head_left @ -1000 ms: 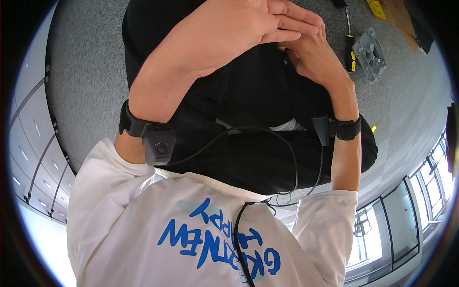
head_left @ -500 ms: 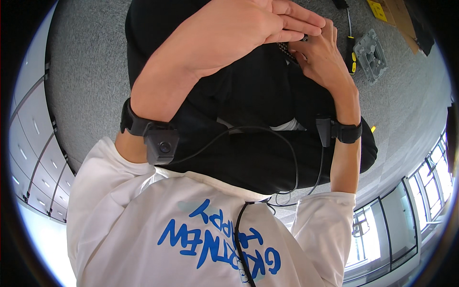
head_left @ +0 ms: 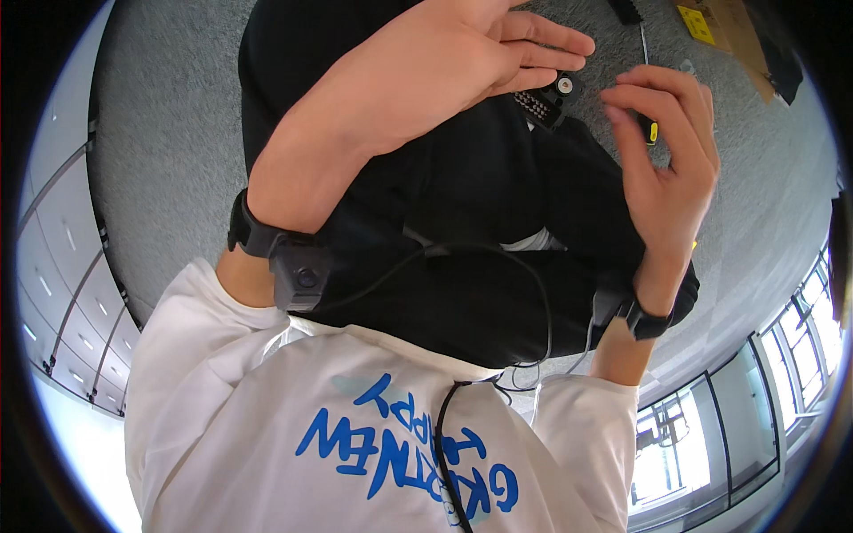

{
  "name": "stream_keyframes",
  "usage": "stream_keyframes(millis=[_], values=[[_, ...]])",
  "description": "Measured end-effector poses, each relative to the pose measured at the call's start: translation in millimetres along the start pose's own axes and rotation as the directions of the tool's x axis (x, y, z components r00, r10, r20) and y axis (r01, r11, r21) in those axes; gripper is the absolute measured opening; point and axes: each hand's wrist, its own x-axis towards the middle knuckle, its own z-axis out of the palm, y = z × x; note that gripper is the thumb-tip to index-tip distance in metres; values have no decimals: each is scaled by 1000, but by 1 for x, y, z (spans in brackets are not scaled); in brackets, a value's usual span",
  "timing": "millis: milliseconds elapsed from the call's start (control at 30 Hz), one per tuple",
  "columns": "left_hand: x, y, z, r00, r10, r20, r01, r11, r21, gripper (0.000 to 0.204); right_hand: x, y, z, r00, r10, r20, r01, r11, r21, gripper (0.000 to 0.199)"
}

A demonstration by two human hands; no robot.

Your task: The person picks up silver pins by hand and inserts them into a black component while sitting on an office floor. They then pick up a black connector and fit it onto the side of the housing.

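Observation:
My left hand (head_left: 462, 67) reaches across the top middle with its fingers stretched out and its thumb hidden. Under its fingertips lies a black part with a perforated, dotted surface (head_left: 538, 108), partly covered by the hand; whether they touch I cannot tell. A small silver disc with a dark rim (head_left: 565, 86) sits at the far end of that part. To the right, my right hand (head_left: 671, 160) is raised with curled fingers, thumb and index tips a little apart, and nothing visible between them.
Behind my right hand lies a screwdriver with a yellow and black handle (head_left: 653, 133), on grey carpet (head_left: 160, 133). A cardboard box (head_left: 742, 35) with a yellow label stands at the far right. A black cable (head_left: 542, 293) hangs between my wrist straps, over my black trousers (head_left: 444, 293).
My right hand has drawn away from my left fingertips, toward the right and nearer to me. The silver disc on the black part has come into sight. My left hand has barely moved.

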Motion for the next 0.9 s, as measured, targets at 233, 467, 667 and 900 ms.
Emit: stream_keyframes(millis=[233, 467, 667, 900], values=[[1, -14, -6, 975, 64, 214, 18, 932, -362, 94, 9, -37, 18, 971, -56, -231, 114, 963, 243, 24], [0, -7, 1, 978, 41, 205, 17, 961, -274, 100, 4, -38, 37, 967, 11, -256, 57, 964, 259, 22], [6, -24, -15, 931, 184, 316, -72, 939, -335, 99, 1, -33, 38, 978, 51, -203, 24, 936, 352, 15], [2, -6, -3, 999, -22, 33, 27, 985, -168, 85, -11, -8, 20, 979, 203, -8, -197, 958, 207, 14]])
